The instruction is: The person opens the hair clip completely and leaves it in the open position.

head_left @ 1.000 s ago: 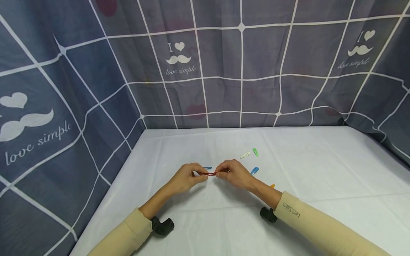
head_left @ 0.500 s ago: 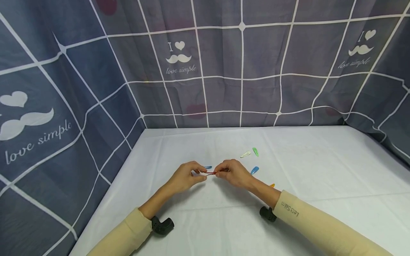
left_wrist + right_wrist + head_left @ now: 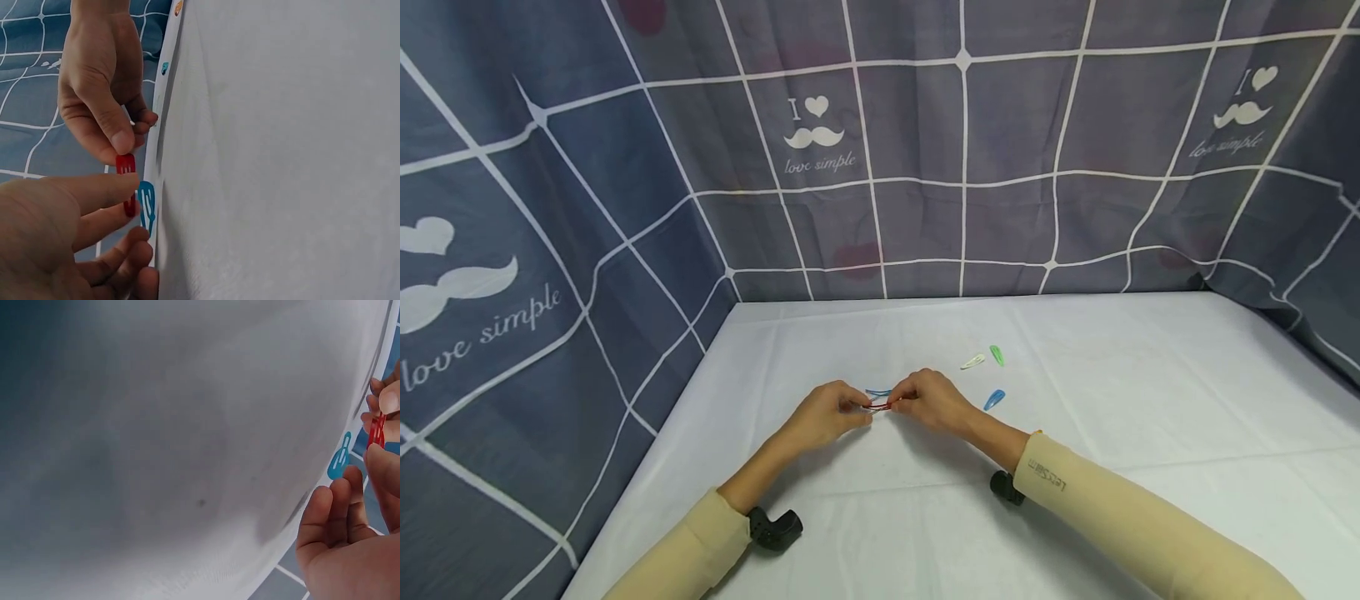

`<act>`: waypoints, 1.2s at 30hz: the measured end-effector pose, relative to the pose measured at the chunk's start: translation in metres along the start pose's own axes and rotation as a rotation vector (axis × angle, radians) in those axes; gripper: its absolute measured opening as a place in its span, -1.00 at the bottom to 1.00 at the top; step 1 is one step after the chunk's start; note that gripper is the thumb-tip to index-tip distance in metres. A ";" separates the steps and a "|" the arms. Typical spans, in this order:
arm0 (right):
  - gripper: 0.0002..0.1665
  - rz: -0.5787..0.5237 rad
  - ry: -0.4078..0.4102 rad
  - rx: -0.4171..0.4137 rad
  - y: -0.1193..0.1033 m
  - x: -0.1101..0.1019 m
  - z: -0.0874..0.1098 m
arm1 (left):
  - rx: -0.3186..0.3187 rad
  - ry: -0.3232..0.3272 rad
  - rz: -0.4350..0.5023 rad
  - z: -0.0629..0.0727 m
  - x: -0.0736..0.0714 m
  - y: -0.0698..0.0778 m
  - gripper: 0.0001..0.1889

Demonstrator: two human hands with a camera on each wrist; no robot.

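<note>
1. The red clip [image 3: 377,429] is up between the two hands, above the white table [image 3: 1150,375], with a blue clip [image 3: 337,469] lying just beyond it.
2. The left hand [image 3: 827,419] has thumb and finger at one end of the red clip; the right hand [image 3: 931,402] pinches the other end.
3. The clip's strips stand apart toward the left hand, so the step in hand looks like opening it.
4. The next move seems to call for a steady right-hand pinch while the left fingertips control the spread strips, lest they snap together.
5. Toward the right on the table lie a white clip [image 3: 973,362], a green clip [image 3: 997,356] and a second blue clip [image 3: 995,399].
</note>
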State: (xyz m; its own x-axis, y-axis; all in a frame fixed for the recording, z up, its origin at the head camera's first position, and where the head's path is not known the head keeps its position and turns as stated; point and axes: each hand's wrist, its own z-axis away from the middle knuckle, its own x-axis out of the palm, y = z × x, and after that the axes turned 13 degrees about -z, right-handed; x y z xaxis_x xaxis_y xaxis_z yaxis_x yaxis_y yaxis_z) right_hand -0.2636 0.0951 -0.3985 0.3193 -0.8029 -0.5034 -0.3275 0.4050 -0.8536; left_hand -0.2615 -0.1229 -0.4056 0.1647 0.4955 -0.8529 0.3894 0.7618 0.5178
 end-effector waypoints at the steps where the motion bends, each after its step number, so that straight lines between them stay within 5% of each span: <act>1: -0.87 0.007 -0.001 0.020 0.000 0.001 -0.001 | 0.001 -0.009 -0.006 0.000 0.000 -0.001 -0.80; 13: -0.89 0.069 -0.036 0.037 0.005 0.008 -0.002 | 0.040 -0.057 -0.081 -0.002 0.002 -0.002 -0.86; 36: -0.87 0.033 -0.029 0.063 0.006 0.006 -0.003 | 0.028 -0.038 -0.112 -0.002 0.001 0.001 -0.85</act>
State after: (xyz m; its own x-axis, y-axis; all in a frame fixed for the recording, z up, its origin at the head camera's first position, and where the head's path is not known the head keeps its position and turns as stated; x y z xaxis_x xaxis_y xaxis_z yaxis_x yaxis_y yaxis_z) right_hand -0.2668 0.0912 -0.4065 0.3352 -0.7760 -0.5344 -0.2815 0.4588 -0.8428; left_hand -0.2629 -0.1211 -0.4060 0.1528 0.3910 -0.9076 0.4321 0.7995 0.4172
